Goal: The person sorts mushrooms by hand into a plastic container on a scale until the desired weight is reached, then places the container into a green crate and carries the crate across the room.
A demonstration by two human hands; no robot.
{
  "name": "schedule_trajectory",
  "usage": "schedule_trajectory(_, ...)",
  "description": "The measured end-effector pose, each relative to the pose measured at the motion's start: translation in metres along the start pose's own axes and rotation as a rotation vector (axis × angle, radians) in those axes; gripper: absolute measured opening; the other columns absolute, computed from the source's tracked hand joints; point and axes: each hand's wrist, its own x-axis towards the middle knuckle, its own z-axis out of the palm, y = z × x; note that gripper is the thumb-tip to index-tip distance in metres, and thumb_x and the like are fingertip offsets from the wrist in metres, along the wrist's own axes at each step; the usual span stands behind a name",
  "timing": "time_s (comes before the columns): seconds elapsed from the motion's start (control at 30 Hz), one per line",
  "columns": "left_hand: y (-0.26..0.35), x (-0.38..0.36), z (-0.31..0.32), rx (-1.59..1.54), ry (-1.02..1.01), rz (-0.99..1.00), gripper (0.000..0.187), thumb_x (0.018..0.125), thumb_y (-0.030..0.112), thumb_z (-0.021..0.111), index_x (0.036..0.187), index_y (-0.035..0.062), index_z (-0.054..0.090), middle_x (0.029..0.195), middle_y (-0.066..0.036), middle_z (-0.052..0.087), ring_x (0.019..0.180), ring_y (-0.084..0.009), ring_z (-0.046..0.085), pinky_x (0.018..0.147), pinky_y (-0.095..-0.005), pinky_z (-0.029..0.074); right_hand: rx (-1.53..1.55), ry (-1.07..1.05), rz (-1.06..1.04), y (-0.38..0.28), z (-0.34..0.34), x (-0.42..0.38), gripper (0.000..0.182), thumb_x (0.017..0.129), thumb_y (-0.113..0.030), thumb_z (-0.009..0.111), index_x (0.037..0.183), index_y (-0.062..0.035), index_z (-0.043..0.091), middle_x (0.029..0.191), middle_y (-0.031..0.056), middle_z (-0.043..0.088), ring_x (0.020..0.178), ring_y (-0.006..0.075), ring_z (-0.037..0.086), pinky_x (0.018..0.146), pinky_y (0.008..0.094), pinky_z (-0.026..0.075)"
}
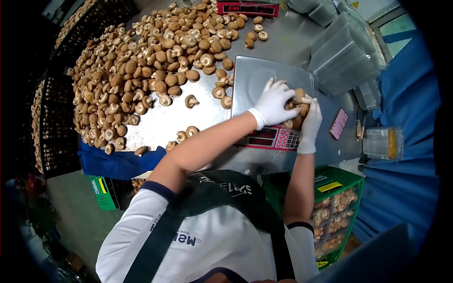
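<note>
A red digital scale with a metal plate stands on the steel table. Over the right side of its plate, several brown mushrooms are gathered between my two white-gloved hands. My left hand reaches across from the left, its fingers curved against the mushrooms. On their right side my right hand is upright, with its fingertips pressed to the group. Whether a tray lies under the mushrooms cannot be made out. A large pile of loose mushrooms covers the table's left part.
Stacked clear plastic trays stand at the right back. A phone lies right of the scale, near a clear container. Another red scale is at the far edge. A green crate with packed mushrooms sits below the table.
</note>
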Motion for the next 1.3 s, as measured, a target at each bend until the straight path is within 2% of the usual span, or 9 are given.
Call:
schedule_trajectory(0.23,-0.044,-0.047,-0.096,-0.088,0.177,0.126,0.027,0.083,0.016,0.07,0.109,0.0075,0.066,0.12,-0.013,0.061,0.125,-0.0344,0.05,0.107,-0.0448,0.037,-0.576,-0.106,-0.42,0.002,0.01,0.024,0.011,0.088,-0.011,0.066,0.089,-0.0015,0.059,0.091,0.0132,0.066,0.088,0.0303,0.062,0.081,0.0357,0.049)
schedule_trajectory(0.4,-0.118,-0.204,-0.205,0.102,0.537,-0.459,0.035,0.083,0.019,0.07,0.116,0.007,0.064,0.12,-0.015,0.058,0.117,-0.033,0.053,0.101,-0.0392,0.043,-0.65,-0.02,-0.613,-0.043,0.032,0.0,0.015,0.089,-0.01,0.065,0.101,-0.0003,0.062,0.11,0.0152,0.063,0.103,0.0263,0.061,0.092,0.0371,0.047)
schedule_trajectory(0.47,-0.133,-0.287,-0.239,0.156,0.537,-0.713,0.041,0.085,0.022,0.07,0.122,0.0064,0.062,0.12,-0.016,0.059,0.115,-0.0331,0.055,0.1,-0.0389,0.044,-0.192,-0.196,-0.595,-0.059,0.073,-0.052,0.022,0.085,-0.004,0.065,0.106,0.001,0.06,0.114,0.0165,0.059,0.106,0.0262,0.059,0.093,0.0386,0.047)
schedule_trajectory(0.63,-0.097,-0.364,-0.242,0.271,0.189,-0.877,0.065,0.077,0.038,0.075,0.132,0.008,0.056,0.126,-0.019,0.058,0.118,-0.0357,0.055,0.103,-0.0397,0.043,-0.707,-1.114,-0.534,-0.005,0.164,-0.157,0.084,0.072,-0.022,0.08,0.143,-0.0042,0.039,0.146,0.0224,0.039,0.137,0.039,0.036,0.112,0.0462,0.034)
schedule_trajectory(0.73,-0.087,-0.361,-0.22,0.687,0.069,-0.908,0.068,0.076,0.031,0.076,0.137,0.011,0.051,0.132,-0.019,0.054,0.121,-0.0416,0.051,0.104,-0.0407,0.043,-0.761,-1.124,-0.724,0.051,0.204,-0.189,0.09,0.068,-0.039,0.082,0.144,-0.014,0.042,0.148,0.0202,0.037,0.138,0.0398,0.034,0.109,0.0497,0.035)
schedule_trajectory(0.8,-0.105,-0.364,-0.22,0.474,0.12,-1.119,0.057,0.078,0.023,0.073,0.132,0.0107,0.056,0.128,-0.02,0.055,0.117,-0.0405,0.053,0.1,-0.0413,0.046,-0.717,-1.087,-0.959,0.052,0.219,-0.197,0.075,0.07,-0.04,0.079,0.137,-0.0221,0.052,0.141,0.0152,0.046,0.128,0.039,0.044,0.101,0.0491,0.042)
schedule_trajectory(1.0,-0.105,-0.34,-0.228,0.131,0.128,-0.808,0.031,0.08,0.01,0.064,0.111,0.0098,0.067,0.105,-0.015,0.064,0.098,-0.0338,0.063,0.087,-0.0384,0.052,-0.701,-1.293,-0.886,0.056,0.25,-0.172,0.048,0.069,-0.032,0.076,0.116,-0.0234,0.065,0.108,0.0031,0.063,0.102,0.0303,0.056,0.083,0.0437,0.048)
schedule_trajectory(1.13,-0.074,-0.299,-0.203,0.206,-0.098,-0.81,0.056,0.08,0.019,0.071,0.134,0.0232,0.055,0.131,-0.02,0.047,0.104,-0.0374,0.063,0.088,-0.0386,0.054,-0.538,-1.098,-0.685,0.066,0.249,-0.15,0.037,0.066,-0.022,0.078,0.101,-0.0179,0.067,0.099,0.0036,0.063,0.097,0.0289,0.056,0.081,0.0401,0.048)
schedule_trajectory(1.3,-0.134,-0.277,-0.172,0.091,0.135,-0.836,0.041,0.082,0.015,0.068,0.122,0.0193,0.06,0.123,-0.019,0.049,0.099,-0.039,0.063,0.086,-0.0401,0.054,-0.491,-0.767,-0.48,0.071,0.248,-0.12,0.033,0.069,-0.013,0.079,0.098,-0.009,0.063,0.106,0.0118,0.058,0.101,0.0315,0.055,0.089,0.0404,0.046)
